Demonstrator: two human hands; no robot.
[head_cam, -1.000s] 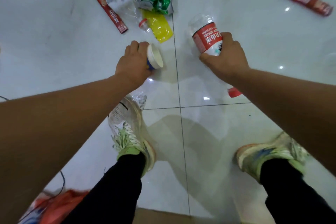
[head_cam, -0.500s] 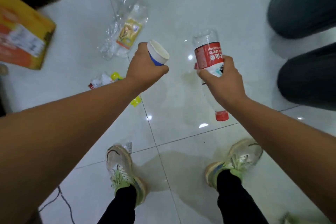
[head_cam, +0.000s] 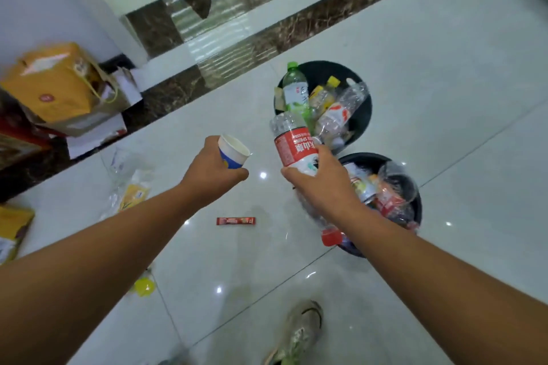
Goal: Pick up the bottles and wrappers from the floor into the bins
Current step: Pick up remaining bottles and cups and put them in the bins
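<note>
The step in hand appeared to be the drop: the clear plastic bottle with the red label (head_cam: 296, 147) needed carrying fully over the far black round bin (head_cam: 360, 124), already holding bottles, before release, so it would not strike the rim. The right hand (head_cam: 323, 184) was wrapped tight around the inverted bottle, red cap down, arm outstretched between both bins. The left hand (head_cam: 212, 175) clasped a white-and-blue paper cup (head_cam: 232, 151), short of the near black bin (head_cam: 415, 210).
</note>
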